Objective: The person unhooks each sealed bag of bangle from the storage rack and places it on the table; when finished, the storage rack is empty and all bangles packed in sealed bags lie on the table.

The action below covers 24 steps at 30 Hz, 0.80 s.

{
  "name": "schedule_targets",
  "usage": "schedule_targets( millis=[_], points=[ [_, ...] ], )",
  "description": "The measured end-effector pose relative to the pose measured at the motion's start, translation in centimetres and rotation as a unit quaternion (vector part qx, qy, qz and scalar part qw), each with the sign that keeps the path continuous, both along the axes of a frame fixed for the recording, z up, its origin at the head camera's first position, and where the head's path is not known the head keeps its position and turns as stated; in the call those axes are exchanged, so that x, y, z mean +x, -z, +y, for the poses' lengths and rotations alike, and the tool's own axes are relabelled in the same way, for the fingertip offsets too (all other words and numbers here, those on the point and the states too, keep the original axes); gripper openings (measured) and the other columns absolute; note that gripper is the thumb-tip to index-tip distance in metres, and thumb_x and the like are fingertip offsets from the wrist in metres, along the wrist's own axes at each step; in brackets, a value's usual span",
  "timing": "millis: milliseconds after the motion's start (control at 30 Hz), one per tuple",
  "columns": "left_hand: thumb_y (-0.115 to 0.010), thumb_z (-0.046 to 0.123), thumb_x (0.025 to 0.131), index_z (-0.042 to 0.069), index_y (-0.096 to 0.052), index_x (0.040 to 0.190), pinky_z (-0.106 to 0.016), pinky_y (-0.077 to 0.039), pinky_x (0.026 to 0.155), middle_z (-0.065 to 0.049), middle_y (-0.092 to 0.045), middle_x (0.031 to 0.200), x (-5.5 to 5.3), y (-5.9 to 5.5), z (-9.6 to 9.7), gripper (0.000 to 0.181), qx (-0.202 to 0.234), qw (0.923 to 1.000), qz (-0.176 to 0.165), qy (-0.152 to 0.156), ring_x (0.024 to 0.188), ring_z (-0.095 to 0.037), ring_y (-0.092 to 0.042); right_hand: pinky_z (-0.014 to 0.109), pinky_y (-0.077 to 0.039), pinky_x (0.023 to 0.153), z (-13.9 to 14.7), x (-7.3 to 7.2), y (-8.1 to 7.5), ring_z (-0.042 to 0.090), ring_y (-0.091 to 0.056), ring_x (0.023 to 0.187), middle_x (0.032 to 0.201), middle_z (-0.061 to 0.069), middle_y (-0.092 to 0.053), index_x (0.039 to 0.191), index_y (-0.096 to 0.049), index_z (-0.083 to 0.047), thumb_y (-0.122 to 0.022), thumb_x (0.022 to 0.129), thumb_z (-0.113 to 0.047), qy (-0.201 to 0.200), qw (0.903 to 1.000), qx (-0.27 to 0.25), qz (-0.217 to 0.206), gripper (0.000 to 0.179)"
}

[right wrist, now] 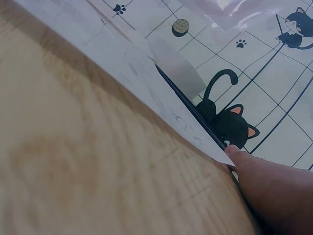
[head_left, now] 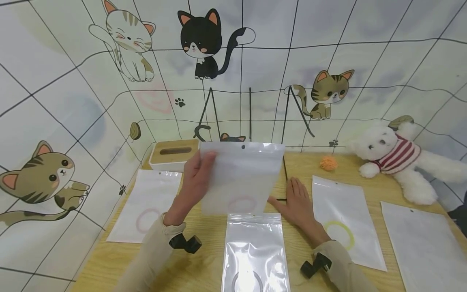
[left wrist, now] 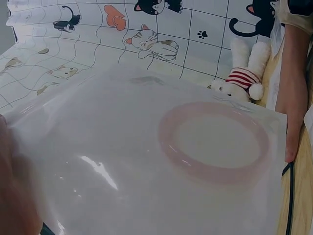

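Note:
My left hand (head_left: 198, 174) grips the left edge of a translucent white bag (head_left: 244, 166), held up above the table. A pink ring (left wrist: 168, 137) shows through its lower part. My right hand (head_left: 299, 202) rests on the table with fingers extended, beside thin black lines (head_left: 285, 172). In the right wrist view the thumb (right wrist: 264, 181) is by the edge of a white sheet-like thing (right wrist: 146, 103). A shiny zip bag (head_left: 253, 239) with a grey ring lies in front, just below the raised bag.
On the left lies a white bag (head_left: 157, 190) with a pink ring, below a wood-lidded box (head_left: 175, 154). To the right are a bag (head_left: 343, 202) with a yellow ring, another white bag (head_left: 423, 239), an orange ball (head_left: 328, 163) and a white plush toy (head_left: 399, 156).

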<state>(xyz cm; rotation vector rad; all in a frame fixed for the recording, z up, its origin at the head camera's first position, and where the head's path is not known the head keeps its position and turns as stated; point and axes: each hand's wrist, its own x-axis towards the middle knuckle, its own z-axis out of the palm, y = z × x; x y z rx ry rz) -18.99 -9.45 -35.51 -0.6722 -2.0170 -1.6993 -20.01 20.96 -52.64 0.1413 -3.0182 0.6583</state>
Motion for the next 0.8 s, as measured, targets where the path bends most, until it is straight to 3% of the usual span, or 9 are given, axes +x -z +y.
schedule_targets(
  millis=[33,100,333,433,567,800],
  points=[
    [-0.050,0.048,0.102,-0.007,-0.060,0.101,-0.018,-0.040,0.068,0.009,-0.047,0.078,0.1,0.0,-0.3,0.056,0.001,1.0000,-0.002,-0.008,0.076,-0.004,-0.047,0.054,-0.005,0.125,0.0,0.0,0.0,0.042,-0.006,0.154,0.165,0.026,-0.011,0.156,-0.014,0.008,-0.050,0.090,-0.073,0.001,1.0000,-0.001,0.001,0.111],
    [-0.051,0.049,0.102,-0.007,-0.061,0.104,-0.018,-0.042,0.069,0.011,-0.052,0.081,0.5,0.1,-0.8,0.057,0.010,0.9999,-0.010,-0.009,0.077,-0.004,-0.049,0.054,-0.006,0.125,-0.1,-0.1,0.1,0.041,-0.007,0.154,0.165,0.026,-0.012,0.156,-0.015,0.008,-0.050,0.089,-0.074,0.002,1.0000,-0.002,0.002,0.112],
    [-0.050,0.025,0.106,-0.006,-0.061,0.101,-0.018,-0.046,0.066,0.013,-0.055,0.079,2.4,0.0,-2.5,0.033,0.000,0.9993,-0.030,-0.024,0.074,-0.003,-0.053,0.054,-0.006,0.125,-0.1,-0.1,0.2,0.042,-0.006,0.154,0.165,0.026,-0.011,0.156,-0.015,0.009,-0.049,0.089,-0.075,-0.001,1.0000,0.000,0.002,0.112],
    [-0.050,0.016,0.105,0.011,-0.066,0.098,-0.016,-0.047,0.066,0.016,-0.058,0.078,3.1,0.1,-3.4,0.018,0.003,0.9989,-0.034,-0.031,0.072,0.000,-0.056,0.054,-0.005,0.125,0.0,-0.1,0.3,0.042,-0.005,0.154,0.165,0.026,-0.010,0.156,-0.013,0.008,-0.047,0.090,-0.075,-0.002,1.0000,0.001,-0.002,0.112],
    [-0.050,0.010,0.104,0.031,-0.064,0.096,-0.016,-0.049,0.064,0.017,-0.063,0.078,3.7,0.2,-4.7,0.027,0.021,0.9973,-0.055,-0.043,0.069,0.002,-0.060,0.054,-0.004,0.125,0.0,0.0,0.2,0.042,-0.004,0.154,0.165,0.026,-0.009,0.157,-0.011,0.008,-0.045,0.091,-0.076,-0.001,1.0000,0.005,-0.004,0.112],
    [-0.048,0.012,0.105,0.027,-0.061,0.085,-0.020,-0.045,0.054,0.012,-0.052,0.064,4.7,1.0,-7.0,0.028,0.016,0.9880,-0.125,-0.088,0.057,-0.001,-0.053,0.055,-0.003,0.125,0.0,0.0,0.2,0.042,-0.003,0.154,0.166,0.026,-0.008,0.157,-0.011,0.007,-0.045,0.091,-0.075,0.000,1.0000,0.000,-0.007,0.110]
  ],
)
